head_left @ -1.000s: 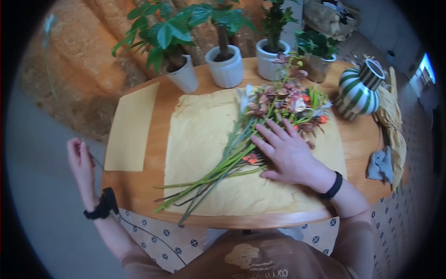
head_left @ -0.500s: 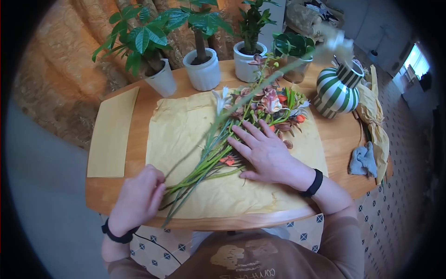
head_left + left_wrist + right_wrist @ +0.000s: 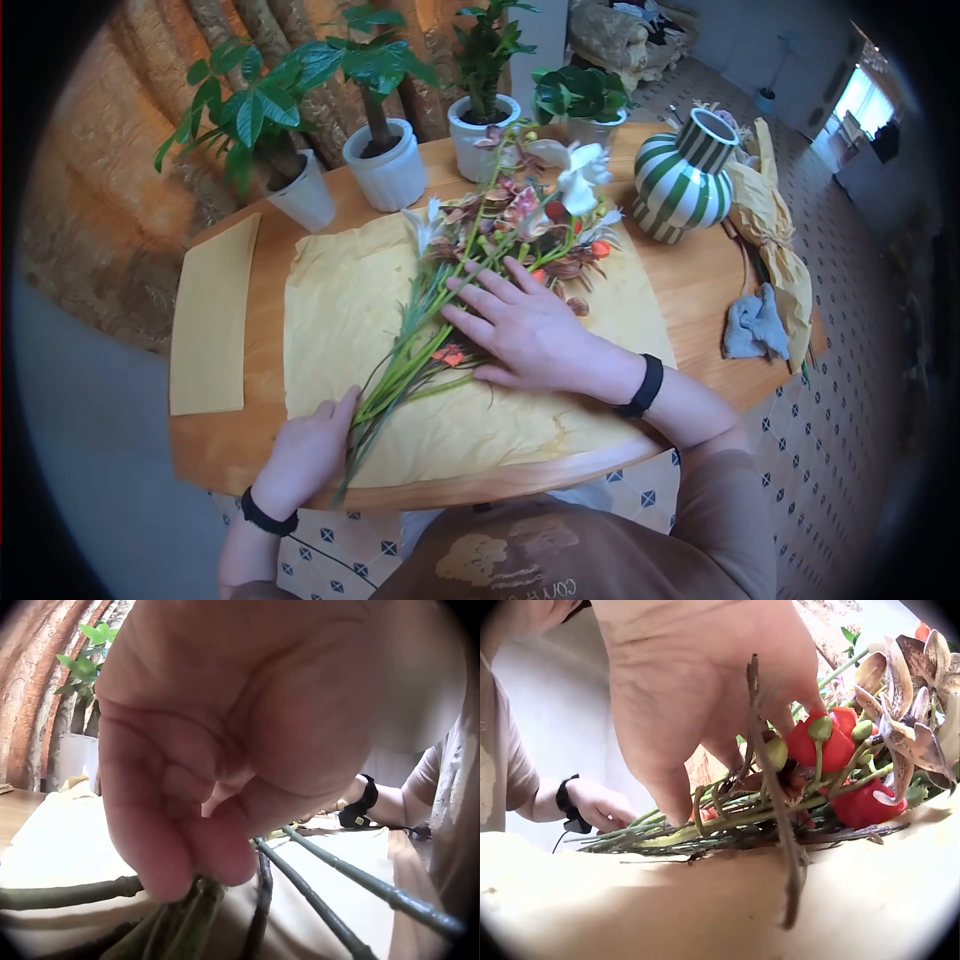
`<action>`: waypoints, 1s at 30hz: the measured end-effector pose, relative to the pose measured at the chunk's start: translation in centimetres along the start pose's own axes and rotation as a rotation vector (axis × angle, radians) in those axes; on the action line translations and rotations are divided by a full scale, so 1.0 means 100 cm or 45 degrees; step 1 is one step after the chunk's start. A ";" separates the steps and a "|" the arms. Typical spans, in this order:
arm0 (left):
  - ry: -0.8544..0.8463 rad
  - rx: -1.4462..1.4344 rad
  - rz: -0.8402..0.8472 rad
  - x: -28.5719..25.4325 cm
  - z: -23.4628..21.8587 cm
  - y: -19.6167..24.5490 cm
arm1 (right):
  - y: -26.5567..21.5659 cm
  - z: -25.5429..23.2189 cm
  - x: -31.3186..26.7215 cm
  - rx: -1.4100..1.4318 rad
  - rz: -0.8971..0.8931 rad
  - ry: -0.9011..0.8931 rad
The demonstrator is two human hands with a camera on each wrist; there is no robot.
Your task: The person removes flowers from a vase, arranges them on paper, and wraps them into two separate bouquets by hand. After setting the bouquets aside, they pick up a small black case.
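Note:
A bunch of flowers lies slantwise across a sheet of yellowish wrapping paper [image 3: 330, 300], its green stems [image 3: 385, 385] toward my left. Its heads include mottled brown-pink blooms [image 3: 915, 735] and red flowers [image 3: 821, 742]. Over these lies a large white flower [image 3: 578, 178] on a long stem. My left hand [image 3: 312, 445] is at the lower stem ends, where thumb and fingertips pinch a stem, as the left wrist view shows. With fingers spread, my right hand [image 3: 525, 330] rests on the bunch just below the blooms.
Several potted plants line the table's back, among them one in a ribbed white pot [image 3: 388, 170]. To the right stand a green-and-white striped vase [image 3: 683, 185], a grey cloth [image 3: 756, 325] and a paper-wrapped bundle [image 3: 775, 235]. Folded yellow paper [image 3: 212, 315] lies at the left edge.
My left hand came in from beyond the table's left side, bringing a long-stemmed white flower, and laid it along the bunch. My right hand stays on the stems. The head view has shifted.

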State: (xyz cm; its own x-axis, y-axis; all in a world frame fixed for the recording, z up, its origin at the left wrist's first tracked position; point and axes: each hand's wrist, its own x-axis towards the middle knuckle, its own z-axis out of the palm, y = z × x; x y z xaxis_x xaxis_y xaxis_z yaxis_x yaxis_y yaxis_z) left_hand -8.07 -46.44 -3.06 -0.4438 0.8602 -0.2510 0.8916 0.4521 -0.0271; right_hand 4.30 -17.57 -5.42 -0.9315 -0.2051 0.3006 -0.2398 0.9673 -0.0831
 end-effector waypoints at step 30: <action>-0.267 -0.315 0.108 0.099 -0.046 -0.016 | 0.010 0.010 -0.005 -0.168 0.130 -0.012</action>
State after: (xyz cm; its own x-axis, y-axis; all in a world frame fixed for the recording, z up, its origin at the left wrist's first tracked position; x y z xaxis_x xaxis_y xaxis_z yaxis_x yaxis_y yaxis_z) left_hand -14.30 -37.62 -1.09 -0.3181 0.8416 -0.4365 0.8642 0.4467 0.2315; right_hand 4.23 -16.62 -6.59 -0.9517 -0.1056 0.2882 -0.1064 0.9942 0.0127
